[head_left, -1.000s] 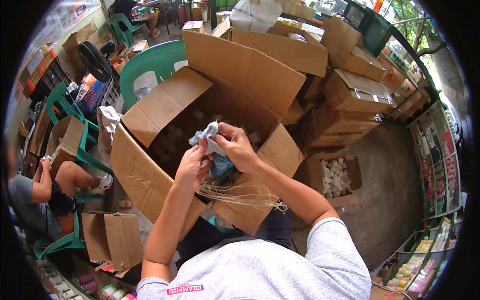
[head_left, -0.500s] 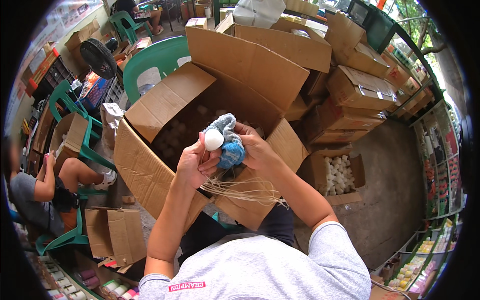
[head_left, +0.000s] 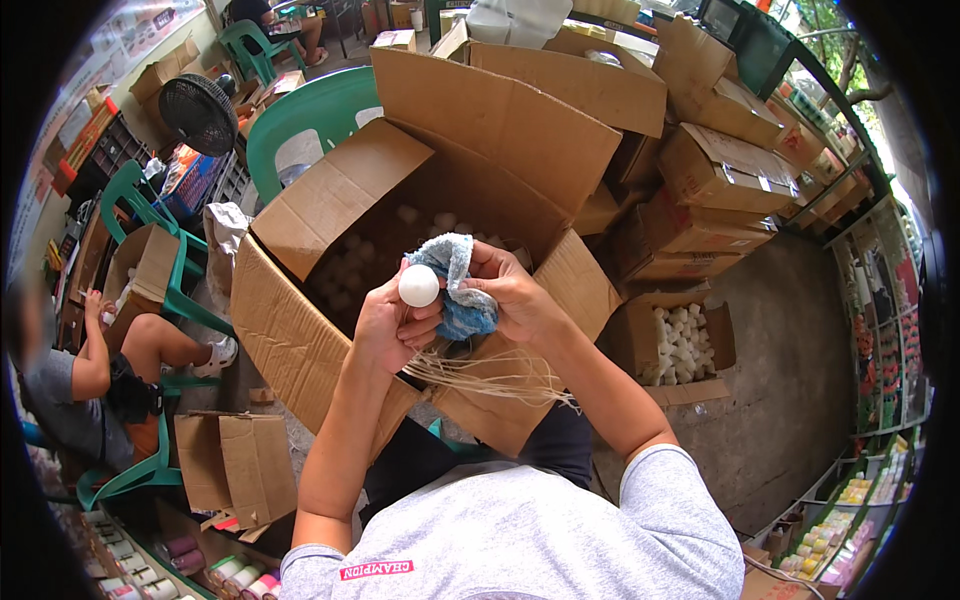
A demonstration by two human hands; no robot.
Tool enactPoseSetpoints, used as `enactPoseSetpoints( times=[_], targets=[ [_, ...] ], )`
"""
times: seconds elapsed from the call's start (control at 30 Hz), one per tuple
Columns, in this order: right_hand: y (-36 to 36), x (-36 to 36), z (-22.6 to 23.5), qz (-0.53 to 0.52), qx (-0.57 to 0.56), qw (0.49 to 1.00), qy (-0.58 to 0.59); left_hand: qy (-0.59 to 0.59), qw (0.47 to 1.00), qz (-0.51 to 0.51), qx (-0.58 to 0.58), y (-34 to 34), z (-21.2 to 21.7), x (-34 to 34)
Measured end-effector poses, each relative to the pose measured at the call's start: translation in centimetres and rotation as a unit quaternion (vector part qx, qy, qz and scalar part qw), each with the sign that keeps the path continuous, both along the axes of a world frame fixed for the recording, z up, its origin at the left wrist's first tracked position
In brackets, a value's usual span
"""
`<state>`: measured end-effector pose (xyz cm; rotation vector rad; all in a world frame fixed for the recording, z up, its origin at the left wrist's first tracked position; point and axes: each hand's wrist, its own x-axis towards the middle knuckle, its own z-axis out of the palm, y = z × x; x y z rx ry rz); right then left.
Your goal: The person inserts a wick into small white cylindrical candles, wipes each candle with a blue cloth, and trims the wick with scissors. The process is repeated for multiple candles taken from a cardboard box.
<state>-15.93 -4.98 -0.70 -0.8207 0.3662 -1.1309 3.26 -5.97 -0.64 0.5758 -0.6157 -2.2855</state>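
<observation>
My left hand (head_left: 385,325) is closed around a small, smooth white rounded piece (head_left: 418,286), its round face turned up. What kind of piece it is, I cannot make out. A crumpled blue and grey rag (head_left: 462,300) lies against its right side, pinched in the fingers of my right hand (head_left: 515,298). Thin cream strings (head_left: 490,380) trail below my hands over the front flap of a large open cardboard box (head_left: 290,340). Similar white pieces (head_left: 350,262) lie inside that box, partly hidden by my hands and the shadow.
At right on the floor, a smaller carton (head_left: 640,335) holds many white pieces. Stacked cartons (head_left: 720,180) stand behind it. A green plastic chair (head_left: 265,150) stands beyond the large box, near a black fan (head_left: 198,113). Another person (head_left: 80,385) sits at left.
The rag has been shifted and refolded by my right hand, and the white piece now shows a rounder face. Both hands stay over the box. The seated person's hands have lowered slightly.
</observation>
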Motion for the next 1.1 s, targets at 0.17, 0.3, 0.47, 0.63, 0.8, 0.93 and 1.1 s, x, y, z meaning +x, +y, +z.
enactPoseSetpoints(
  times=[0.17,0.3,0.47,0.63,0.8,0.93,1.1],
  targets=[
    [0.3,0.7,0.6,-0.030,-0.022,0.999,0.033,-0.026,0.999,0.023,0.013,0.2,0.0,0.0],
    [0.4,1.9,0.3,-0.052,-0.038,0.997,0.044,-0.107,0.991,0.080,0.000,0.5,0.2,-0.4],
    [-0.2,1.6,-1.0,-0.069,-0.021,0.997,0.003,-0.189,0.971,0.130,-0.071,0.7,-0.1,-1.3],
    [0.0,2.2,0.0,-0.145,-0.067,0.985,0.069,-0.196,0.963,0.149,-0.107,0.6,-0.2,-1.4],
    [-0.1,2.8,-0.2,-0.248,-0.147,0.947,0.141,-0.294,0.889,0.211,-0.281,1.0,-0.7,-2.4],
    [0.0,3.1,0.3,-0.246,-0.075,0.958,0.129,-0.277,0.841,0.247,-0.393,1.2,-1.5,-3.4],
    [-0.3,2.9,-0.1,-0.212,0.010,0.965,0.156,-0.408,0.777,0.193,-0.440,1.9,-0.7,-2.9]
  ],
)
